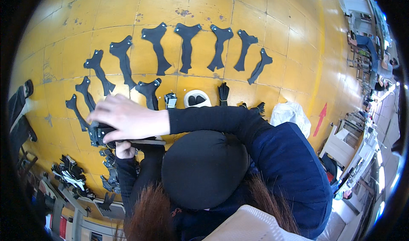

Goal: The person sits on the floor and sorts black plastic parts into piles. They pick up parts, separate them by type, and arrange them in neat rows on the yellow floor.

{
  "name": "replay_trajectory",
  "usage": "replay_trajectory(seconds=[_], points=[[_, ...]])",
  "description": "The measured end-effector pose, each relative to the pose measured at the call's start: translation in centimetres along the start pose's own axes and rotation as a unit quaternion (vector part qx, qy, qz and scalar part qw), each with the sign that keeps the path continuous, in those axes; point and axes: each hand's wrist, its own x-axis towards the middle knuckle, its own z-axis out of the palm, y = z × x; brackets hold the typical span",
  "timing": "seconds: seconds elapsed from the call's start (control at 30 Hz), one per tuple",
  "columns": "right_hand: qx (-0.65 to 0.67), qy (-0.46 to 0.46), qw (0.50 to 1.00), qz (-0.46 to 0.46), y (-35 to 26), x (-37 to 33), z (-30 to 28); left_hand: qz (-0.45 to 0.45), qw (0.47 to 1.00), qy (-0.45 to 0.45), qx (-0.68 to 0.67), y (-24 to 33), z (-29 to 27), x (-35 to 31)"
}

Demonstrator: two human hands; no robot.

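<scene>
My right arm reaches across to the left. My right hand [127,118] bends its fingers and thumb over a stack of dark fabric pieces [97,134], its fingertips slightly blurred. Lower down, my left hand [125,150] is closed at the near edge of the stack, partly hidden by the right hand. Flat black cut pieces [186,47], flared at one end and marked with small white tags, lie spaced in an arc on the yellow floor [187,13]. Another black piece [149,92] lies just beyond my right wrist.
Beyond my forearm are a small banded stack of cards [170,100], a white ring-shaped container [190,94] with dark items, and a black bundle [223,92]. A white plastic bag [292,115] sits to the right. Dark bundles [70,173] lie lower left. People sit far right.
</scene>
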Motion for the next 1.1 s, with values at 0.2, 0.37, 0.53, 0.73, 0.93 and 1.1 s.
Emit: replay_trajectory(seconds=[0.2,0.37,0.53,0.73,0.93,1.1], points=[[0.074,0.103,0.987,0.096,2.1,-2.0,0.1,0.084,0.982,0.139,-0.092,2.8,3.7,1.2],[0.224,-0.059,0.94,0.252,2.8,-4.5,2.9,0.085,0.986,0.143,0.002,2.2,4.6,2.1],[0.142,-0.039,0.95,0.277,4.9,-4.3,3.9,0.14,0.948,0.255,0.126,1.5,4.7,3.0],[0.388,-0.1,0.856,0.327,2.3,-1.6,1.5,0.161,0.983,0.085,-0.017,1.6,3.6,2.3],[0.153,-0.1,0.961,0.21,2.1,-1.3,4.2,0.094,0.993,0.061,-0.035,-0.3,2.6,1.3],[-0.151,-0.093,0.976,0.123,2.5,-2.3,5.9,0.07,0.989,0.128,0.025,1.2,5.0,1.0]])
